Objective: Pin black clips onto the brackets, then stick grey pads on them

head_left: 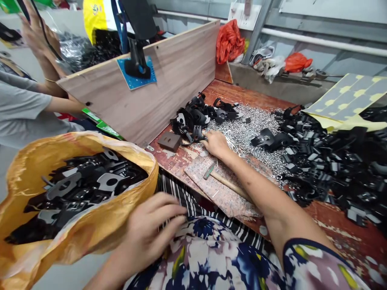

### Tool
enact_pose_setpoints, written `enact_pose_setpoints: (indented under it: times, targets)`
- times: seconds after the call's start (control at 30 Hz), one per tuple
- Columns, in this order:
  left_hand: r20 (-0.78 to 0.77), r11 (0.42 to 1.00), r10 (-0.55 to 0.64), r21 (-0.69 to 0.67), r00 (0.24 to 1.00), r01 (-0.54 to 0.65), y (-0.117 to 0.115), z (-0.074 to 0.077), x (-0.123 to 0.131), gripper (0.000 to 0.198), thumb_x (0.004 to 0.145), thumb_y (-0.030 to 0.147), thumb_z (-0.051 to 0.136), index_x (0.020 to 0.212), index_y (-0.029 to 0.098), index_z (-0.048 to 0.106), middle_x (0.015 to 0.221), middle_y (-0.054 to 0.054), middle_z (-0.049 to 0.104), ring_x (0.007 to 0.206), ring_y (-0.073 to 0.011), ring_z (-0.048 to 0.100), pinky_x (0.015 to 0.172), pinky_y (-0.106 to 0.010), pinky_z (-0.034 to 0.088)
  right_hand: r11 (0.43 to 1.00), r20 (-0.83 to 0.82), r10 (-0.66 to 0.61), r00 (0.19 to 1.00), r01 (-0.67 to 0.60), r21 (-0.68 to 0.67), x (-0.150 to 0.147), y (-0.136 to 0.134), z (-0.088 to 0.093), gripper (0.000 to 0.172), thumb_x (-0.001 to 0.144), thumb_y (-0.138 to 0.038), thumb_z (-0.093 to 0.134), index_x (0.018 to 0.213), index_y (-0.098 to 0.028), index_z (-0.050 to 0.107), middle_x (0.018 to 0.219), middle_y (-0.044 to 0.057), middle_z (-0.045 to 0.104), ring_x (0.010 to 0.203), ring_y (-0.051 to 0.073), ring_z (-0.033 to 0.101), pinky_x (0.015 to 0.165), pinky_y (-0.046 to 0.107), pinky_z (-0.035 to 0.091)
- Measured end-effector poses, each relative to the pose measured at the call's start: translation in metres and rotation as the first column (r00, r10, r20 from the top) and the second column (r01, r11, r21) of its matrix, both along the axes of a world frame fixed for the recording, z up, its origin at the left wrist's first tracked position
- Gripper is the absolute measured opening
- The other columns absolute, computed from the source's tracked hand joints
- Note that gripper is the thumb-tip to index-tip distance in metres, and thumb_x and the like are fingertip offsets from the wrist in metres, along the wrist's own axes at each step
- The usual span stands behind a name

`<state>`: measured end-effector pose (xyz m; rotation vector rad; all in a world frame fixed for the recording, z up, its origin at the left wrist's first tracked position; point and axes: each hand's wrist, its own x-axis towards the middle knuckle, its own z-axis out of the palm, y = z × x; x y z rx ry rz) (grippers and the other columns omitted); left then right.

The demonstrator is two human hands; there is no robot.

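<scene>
My left hand rests in my lap against the side of a yellow sack, fingers stretched out and a little blurred, holding nothing that I can see. The sack is full of flat black metal parts. My right hand reaches across the bench, fingers curled down at the edge of a spread of small silver pins, beside a small heap of black clips. What its fingers hold is hidden. A hammer lies on a pink worn pad under my right forearm.
A large pile of black clips covers the bench's right side. A small dark block sits near a wooden divider board. Sheets of yellow sticker backing lie at the back right. Another person in grey works at the left, hands raised.
</scene>
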<state>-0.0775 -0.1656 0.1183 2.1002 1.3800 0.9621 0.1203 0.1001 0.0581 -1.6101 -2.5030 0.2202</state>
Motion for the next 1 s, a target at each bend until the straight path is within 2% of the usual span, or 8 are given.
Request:
enact_pose_setpoints:
  times: [0.1,0.2,0.33,0.43,0.53,0.63,0.83,1.0]
  targets:
    - [0.137,0.958,-0.146,-0.228,0.98,0.175,0.029,-0.035,0.025,0.017,0.097,0.024,0.063,0.09,0.021,0.077,0.08,-0.005,0.072,0.074,-0.0176,0.066,0.069,-0.028,0.051,1.0,-0.038,-0.007,0.999,0.007,-0.001,-0.008,0.016,-0.005,0.019,0.097,-0.03,0.063,0.108,-0.018,0.074,0.113,0.01,0.072,0.108,0.025,0.059,0.092,0.034,0.043]
    - [0.387,0.881,0.116,-0.465,0.915,0.085,0.047,-0.06,0.028,0.021,0.095,0.036,0.067,0.087,0.019,0.076,0.077,-0.004,0.07,0.072,-0.0176,0.064,0.069,-0.028,0.05,0.996,-0.097,0.035,0.995,-0.026,0.089,0.018,-0.003,0.005,0.017,0.099,-0.02,0.056,0.108,-0.018,0.071,0.106,0.008,0.072,0.103,0.023,0.059,0.09,0.035,0.045]
    - [0.694,0.738,0.414,-0.635,0.589,0.229,0.054,-0.066,0.032,0.06,0.084,0.052,0.077,0.137,0.027,0.06,0.101,-0.006,0.071,0.077,-0.0187,0.064,0.063,-0.029,0.053,0.907,-0.168,0.381,0.909,-0.332,0.26,0.064,-0.083,0.014,0.029,0.103,-0.012,0.047,0.093,-0.021,0.072,0.089,0.005,0.071,0.089,0.02,0.06,0.08,0.036,0.052]
    - [0.741,0.635,0.495,-0.665,0.455,0.394,0.053,-0.066,0.051,0.067,0.078,0.053,0.083,0.136,0.03,0.061,0.112,-0.008,0.067,0.087,-0.0221,0.067,0.064,-0.03,0.055,0.79,-0.178,0.591,0.787,-0.522,0.321,0.084,-0.149,0.001,0.025,0.103,-0.014,0.051,0.094,-0.021,0.073,0.095,0.006,0.077,0.093,0.02,0.066,0.08,0.036,0.058]
    - [0.701,0.606,0.514,-0.704,0.493,0.369,0.052,-0.07,0.069,0.039,0.073,0.045,0.089,0.097,0.018,0.075,0.087,-0.003,0.064,0.07,-0.0133,0.058,0.062,-0.024,0.048,0.847,-0.276,0.513,0.813,-0.427,0.317,0.096,-0.189,-0.015,0.026,0.101,-0.012,0.053,0.118,-0.019,0.071,0.119,0.01,0.077,0.11,0.021,0.07,0.091,0.04,0.062]
    - [0.678,0.622,0.514,-0.716,0.526,0.316,0.053,-0.075,0.075,0.038,0.07,0.043,0.092,0.094,0.017,0.078,0.084,-0.002,0.066,0.067,-0.011,0.054,0.065,-0.023,0.047,0.889,-0.214,0.421,0.882,-0.354,0.29,0.103,-0.201,-0.021,0.034,0.102,-0.009,0.049,0.132,-0.014,0.065,0.126,0.013,0.074,0.113,0.023,0.07,0.093,0.041,0.062]
    - [0.607,0.602,0.562,-0.766,0.562,0.225,0.049,-0.074,0.066,0.043,0.066,0.052,0.092,0.092,0.02,0.081,0.119,-0.008,0.07,0.099,-0.0217,0.064,0.084,-0.029,0.053,0.773,0.17,0.487,0.857,-0.513,0.373,0.094,-0.207,-0.011,0.023,0.105,-0.012,0.047,0.114,-0.012,0.068,0.079,0.005,0.07,0.073,0.017,0.064,0.068,0.032,0.052]
    - [0.428,0.633,0.556,-0.774,0.712,-0.029,0.055,-0.081,0.063,0.047,0.054,0.058,0.095,0.071,0.017,0.078,0.128,-0.01,0.071,0.13,-0.0331,0.057,0.102,-0.033,0.05,0.801,0.187,0.47,0.862,-0.506,0.319,0.081,-0.209,-0.015,0.025,0.105,-0.013,0.044,0.088,-0.018,0.061,0.074,0.002,0.063,0.071,0.017,0.06,0.066,0.033,0.046]
